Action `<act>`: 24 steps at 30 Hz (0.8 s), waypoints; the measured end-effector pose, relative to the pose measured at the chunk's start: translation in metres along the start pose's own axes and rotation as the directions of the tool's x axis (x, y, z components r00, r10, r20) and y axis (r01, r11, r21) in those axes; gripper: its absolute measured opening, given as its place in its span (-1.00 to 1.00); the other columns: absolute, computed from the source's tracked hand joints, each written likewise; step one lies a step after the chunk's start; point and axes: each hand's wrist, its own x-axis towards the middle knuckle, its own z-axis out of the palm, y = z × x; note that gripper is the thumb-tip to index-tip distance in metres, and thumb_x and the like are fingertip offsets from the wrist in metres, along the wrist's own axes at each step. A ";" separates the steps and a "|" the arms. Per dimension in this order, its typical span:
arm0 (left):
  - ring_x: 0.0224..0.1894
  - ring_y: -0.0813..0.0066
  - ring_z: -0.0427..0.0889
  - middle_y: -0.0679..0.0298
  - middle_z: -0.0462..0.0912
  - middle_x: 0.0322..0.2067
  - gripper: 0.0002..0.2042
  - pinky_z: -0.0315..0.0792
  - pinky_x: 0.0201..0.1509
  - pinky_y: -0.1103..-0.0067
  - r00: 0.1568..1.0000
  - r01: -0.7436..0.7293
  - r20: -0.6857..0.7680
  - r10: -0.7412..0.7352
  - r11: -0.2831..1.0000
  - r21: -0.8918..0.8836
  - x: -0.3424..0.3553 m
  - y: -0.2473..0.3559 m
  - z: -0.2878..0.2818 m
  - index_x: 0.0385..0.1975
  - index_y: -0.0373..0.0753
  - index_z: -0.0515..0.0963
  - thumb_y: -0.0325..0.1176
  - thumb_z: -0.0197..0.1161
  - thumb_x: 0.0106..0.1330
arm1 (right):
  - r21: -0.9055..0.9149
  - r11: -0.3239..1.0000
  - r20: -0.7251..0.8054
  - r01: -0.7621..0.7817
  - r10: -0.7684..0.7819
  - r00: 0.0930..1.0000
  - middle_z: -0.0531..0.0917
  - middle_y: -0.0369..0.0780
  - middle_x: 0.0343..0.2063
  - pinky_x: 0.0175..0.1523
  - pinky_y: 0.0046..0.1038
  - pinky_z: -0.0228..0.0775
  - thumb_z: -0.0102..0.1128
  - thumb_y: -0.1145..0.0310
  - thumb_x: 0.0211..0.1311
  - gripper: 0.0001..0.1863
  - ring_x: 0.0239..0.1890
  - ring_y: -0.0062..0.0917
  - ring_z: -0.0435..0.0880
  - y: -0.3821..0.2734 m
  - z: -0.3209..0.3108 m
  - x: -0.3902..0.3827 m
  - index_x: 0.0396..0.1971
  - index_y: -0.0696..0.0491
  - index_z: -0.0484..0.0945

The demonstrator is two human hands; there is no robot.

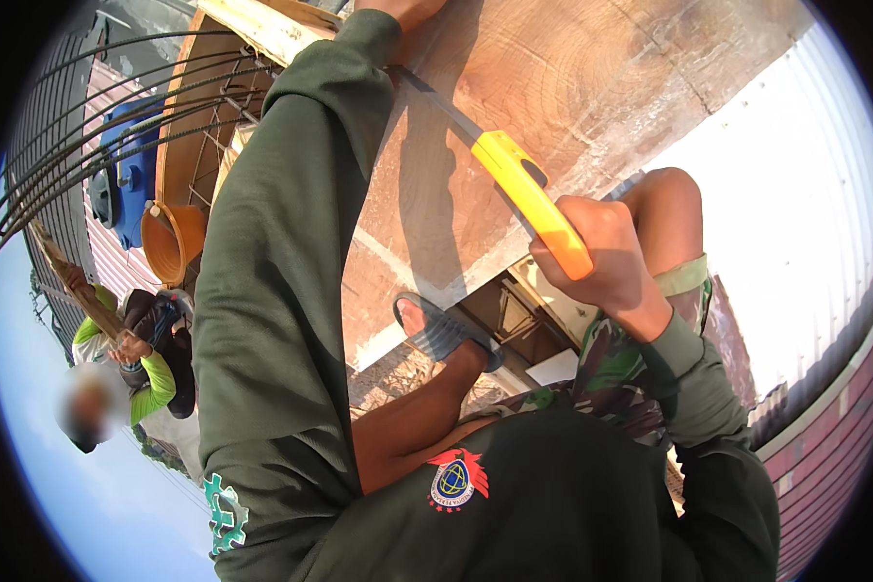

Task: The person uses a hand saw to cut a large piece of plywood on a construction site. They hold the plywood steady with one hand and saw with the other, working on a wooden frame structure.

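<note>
My right hand (606, 254) is closed around the yellow handle of a hand saw (516, 184), right of centre. Its narrow grey blade slants up and to the left, and the far end reaches the spot just below my left hand. My left hand (407, 12) is cut off by the top edge, so its fingers are hidden. Beneath the saw lies a broad brown wood-grained panel (572, 78). By the panel's near edge is my sandalled foot (436, 330).
Bent steel bars (116, 92) curve in from the left. Near them are an orange bucket (173, 242) and a blue tank (136, 175). Another person (150, 378) grips a piece of wood at far left. Pale corrugated sheeting (795, 204) spans the right; an opening (514, 315) sits below the panel.
</note>
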 end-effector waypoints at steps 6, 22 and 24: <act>0.18 -0.14 0.58 -0.15 0.60 0.16 -0.31 0.44 0.26 0.21 0.960 0.192 0.227 -0.167 0.977 -0.093 0.004 0.001 -0.011 0.30 -0.24 0.47 0.15 0.29 0.32 | -0.054 0.998 -0.151 0.033 -0.041 0.988 0.72 -0.02 -0.52 -0.29 -0.13 0.61 0.35 0.24 0.09 -0.81 -0.42 -0.03 0.75 -0.003 0.028 0.056 -0.38 0.03 0.74; 0.25 -0.03 0.54 -0.09 0.58 0.22 -0.30 0.38 0.35 0.27 0.995 0.097 -0.001 -0.097 0.994 0.049 -0.002 0.001 -0.008 0.31 -0.23 0.48 0.15 0.30 0.31 | 0.036 0.999 -0.106 0.031 -0.027 0.994 0.58 -0.21 -0.67 -0.44 -0.30 0.56 0.34 0.48 -0.04 -0.88 -0.62 -0.18 0.66 -0.002 -0.008 -0.031 -0.43 0.05 0.73; 0.26 -0.04 0.54 -0.08 0.57 0.23 -0.31 0.37 0.35 0.25 0.974 0.219 0.070 -0.214 0.973 -0.069 -0.005 0.000 -0.006 0.31 -0.23 0.48 0.15 0.30 0.31 | 0.043 0.999 -0.102 0.027 -0.023 0.995 0.66 -0.11 -0.60 -0.44 -0.23 0.56 0.35 0.38 0.07 -0.85 -0.57 -0.12 0.69 -0.002 -0.004 -0.029 -0.36 0.09 0.74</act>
